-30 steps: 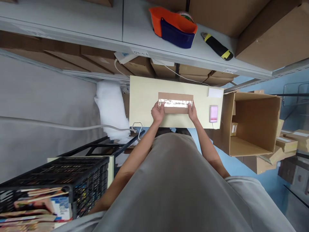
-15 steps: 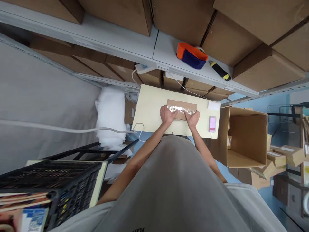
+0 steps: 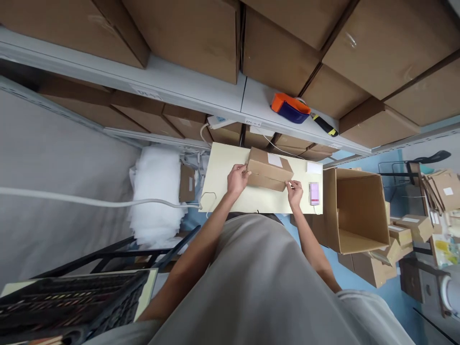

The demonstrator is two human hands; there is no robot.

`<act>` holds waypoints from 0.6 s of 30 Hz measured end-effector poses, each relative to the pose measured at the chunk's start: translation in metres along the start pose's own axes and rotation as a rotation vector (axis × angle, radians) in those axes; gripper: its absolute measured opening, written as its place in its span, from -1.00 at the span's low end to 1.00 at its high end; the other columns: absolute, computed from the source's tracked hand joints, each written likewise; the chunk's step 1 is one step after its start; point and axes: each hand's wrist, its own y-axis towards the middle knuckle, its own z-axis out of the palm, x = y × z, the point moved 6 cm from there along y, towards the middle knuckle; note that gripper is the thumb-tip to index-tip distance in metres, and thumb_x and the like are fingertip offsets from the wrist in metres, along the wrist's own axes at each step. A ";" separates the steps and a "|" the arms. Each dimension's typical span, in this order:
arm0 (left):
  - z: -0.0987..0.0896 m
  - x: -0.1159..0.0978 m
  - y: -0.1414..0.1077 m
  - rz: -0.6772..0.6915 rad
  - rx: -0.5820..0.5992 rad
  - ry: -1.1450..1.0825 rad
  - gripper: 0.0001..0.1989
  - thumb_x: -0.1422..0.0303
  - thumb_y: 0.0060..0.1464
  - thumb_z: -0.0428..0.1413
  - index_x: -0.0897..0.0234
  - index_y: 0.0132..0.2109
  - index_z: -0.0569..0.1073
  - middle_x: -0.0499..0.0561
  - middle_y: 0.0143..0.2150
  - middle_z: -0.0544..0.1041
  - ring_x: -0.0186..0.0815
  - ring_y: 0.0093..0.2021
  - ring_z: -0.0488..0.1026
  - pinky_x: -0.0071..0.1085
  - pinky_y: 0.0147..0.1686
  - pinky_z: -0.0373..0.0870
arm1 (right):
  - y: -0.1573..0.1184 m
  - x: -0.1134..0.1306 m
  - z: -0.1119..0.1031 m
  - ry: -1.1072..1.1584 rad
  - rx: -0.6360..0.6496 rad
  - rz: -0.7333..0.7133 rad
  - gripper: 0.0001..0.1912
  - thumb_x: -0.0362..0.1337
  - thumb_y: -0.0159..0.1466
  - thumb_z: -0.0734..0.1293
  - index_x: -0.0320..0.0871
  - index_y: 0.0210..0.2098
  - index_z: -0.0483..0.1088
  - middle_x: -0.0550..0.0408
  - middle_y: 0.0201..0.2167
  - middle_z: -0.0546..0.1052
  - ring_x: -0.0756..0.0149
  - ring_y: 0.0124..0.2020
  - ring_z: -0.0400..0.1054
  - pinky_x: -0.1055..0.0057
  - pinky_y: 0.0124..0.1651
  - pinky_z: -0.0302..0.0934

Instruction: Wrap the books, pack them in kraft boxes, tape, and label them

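A closed brown cardboard box with a white label on its top lies on the cream tabletop. My left hand grips the box at its left end, fingers against the edge. At the lower right corner, my right hand pinches the box edge between thumb and fingers. Right of the box, a phone with a pink screen lies near the table's right edge, and a white paper is just above it.
Shelves with brown boxes run behind the table. An orange and blue tape dispenser and a black-yellow cutter lie on the shelf. A large open carton stands at the right, a black crate at lower left.
The box has turned, so its labelled face now shows instead of the taped face. My hands have moved apart to its two ends. The view has shifted as well.
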 end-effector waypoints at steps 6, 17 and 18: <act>-0.019 0.047 -0.017 -0.043 0.026 -0.046 -0.55 0.49 0.26 0.12 0.18 0.19 0.73 0.17 0.22 0.71 -0.02 0.14 0.73 -0.09 0.32 0.61 | -0.044 -0.007 0.035 -0.004 0.050 0.106 -0.56 0.08 0.42 0.38 -0.17 -0.18 0.71 -0.20 -0.09 0.74 0.01 -0.08 0.60 0.11 0.01 0.56; -0.031 0.091 -0.035 -0.228 0.052 -0.116 -0.60 0.57 0.11 0.07 0.18 -0.02 0.69 0.20 0.06 0.77 0.07 0.12 0.76 -0.01 0.25 0.65 | -0.065 0.016 0.031 -0.159 0.148 0.083 -0.76 -0.13 0.33 0.33 0.02 -0.20 0.67 -0.11 -0.12 0.79 -0.16 -0.12 0.69 -0.10 0.10 0.60; -0.037 0.086 -0.032 -0.210 0.022 -0.127 -0.61 0.54 0.13 0.08 0.16 -0.01 0.69 0.19 0.06 0.77 0.08 0.11 0.76 0.00 0.24 0.66 | -0.050 0.028 0.017 -0.178 0.122 0.051 -0.71 -0.13 0.34 0.32 -0.02 -0.13 0.67 -0.17 -0.05 0.78 -0.21 -0.02 0.68 -0.17 0.22 0.56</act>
